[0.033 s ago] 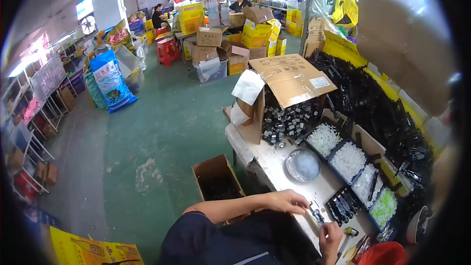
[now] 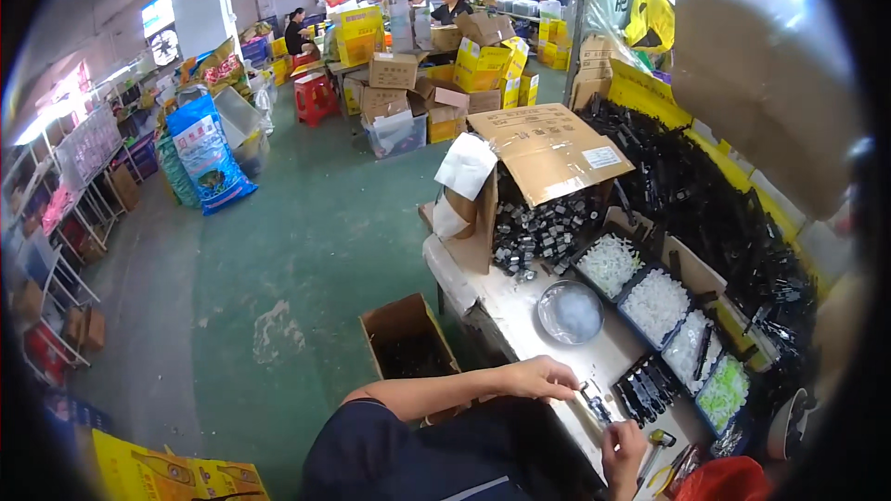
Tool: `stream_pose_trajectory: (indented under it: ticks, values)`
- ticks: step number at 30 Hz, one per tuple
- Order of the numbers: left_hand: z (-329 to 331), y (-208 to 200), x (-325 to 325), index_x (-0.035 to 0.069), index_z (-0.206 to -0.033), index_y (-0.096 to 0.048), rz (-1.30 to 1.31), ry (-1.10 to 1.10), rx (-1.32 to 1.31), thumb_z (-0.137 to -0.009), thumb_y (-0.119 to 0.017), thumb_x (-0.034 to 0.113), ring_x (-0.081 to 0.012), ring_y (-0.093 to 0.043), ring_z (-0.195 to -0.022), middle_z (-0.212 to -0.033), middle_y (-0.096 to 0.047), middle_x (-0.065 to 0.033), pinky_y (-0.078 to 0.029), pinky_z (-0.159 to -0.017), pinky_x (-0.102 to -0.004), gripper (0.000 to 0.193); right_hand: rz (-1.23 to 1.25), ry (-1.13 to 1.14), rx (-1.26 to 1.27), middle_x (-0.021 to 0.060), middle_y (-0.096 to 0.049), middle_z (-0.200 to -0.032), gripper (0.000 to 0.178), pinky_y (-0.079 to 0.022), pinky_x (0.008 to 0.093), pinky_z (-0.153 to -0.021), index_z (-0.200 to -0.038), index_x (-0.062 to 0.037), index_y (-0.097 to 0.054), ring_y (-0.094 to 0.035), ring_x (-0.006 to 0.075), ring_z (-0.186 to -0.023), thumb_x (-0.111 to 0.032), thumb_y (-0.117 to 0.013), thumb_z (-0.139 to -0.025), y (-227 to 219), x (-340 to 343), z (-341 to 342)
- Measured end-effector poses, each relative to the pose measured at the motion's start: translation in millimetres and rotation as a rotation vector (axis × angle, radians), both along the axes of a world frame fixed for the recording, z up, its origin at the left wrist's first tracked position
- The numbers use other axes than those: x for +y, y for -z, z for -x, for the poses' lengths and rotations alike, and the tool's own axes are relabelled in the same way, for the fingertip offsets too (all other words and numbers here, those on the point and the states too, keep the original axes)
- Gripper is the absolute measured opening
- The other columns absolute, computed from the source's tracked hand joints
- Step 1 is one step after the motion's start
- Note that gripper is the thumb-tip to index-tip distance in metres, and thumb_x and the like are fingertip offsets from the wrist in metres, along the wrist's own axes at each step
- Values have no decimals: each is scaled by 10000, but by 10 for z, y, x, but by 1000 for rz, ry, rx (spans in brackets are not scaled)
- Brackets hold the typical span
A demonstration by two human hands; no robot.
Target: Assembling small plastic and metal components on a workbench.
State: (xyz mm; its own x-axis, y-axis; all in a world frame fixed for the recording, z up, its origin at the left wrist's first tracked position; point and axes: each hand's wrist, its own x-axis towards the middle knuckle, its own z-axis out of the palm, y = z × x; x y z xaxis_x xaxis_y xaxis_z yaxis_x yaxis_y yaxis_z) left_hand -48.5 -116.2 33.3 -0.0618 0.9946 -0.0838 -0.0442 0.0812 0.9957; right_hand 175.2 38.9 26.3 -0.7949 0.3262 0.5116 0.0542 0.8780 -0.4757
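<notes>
At the near edge of the white workbench, a small black-and-silver part lies at a slant over a pale strip. My left hand comes in from the left, its thumb and fingers closed at the upper end of this part. The fingers of my right hand are curled together at the lower end; what they pinch is too small to make out. Just right of the part is a row of black elongated housings. A hammer-like tool and yellow-handled pliers lie beside my right hand.
A round metal bowl stands behind my hands. Blue trays hold white pieces and green pieces. Small metal parts fill a carton; black parts heap at the right. An open carton stands on the floor.
</notes>
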Motion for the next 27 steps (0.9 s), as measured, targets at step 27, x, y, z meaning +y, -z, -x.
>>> stream_pose_trajectory:
  ticks: [27]
  values:
    - [-254,594,969,97,-860,-675,-357,-339,793,-683,-695,64,-199,-502,-931,-904,-605,-21,-343,-812,-316,181,-137,220,-115,22,-505,-722,85,-315,340,-693,-769,-94,-602,-479,193,-732,-101,-660,-708,401,244,332]
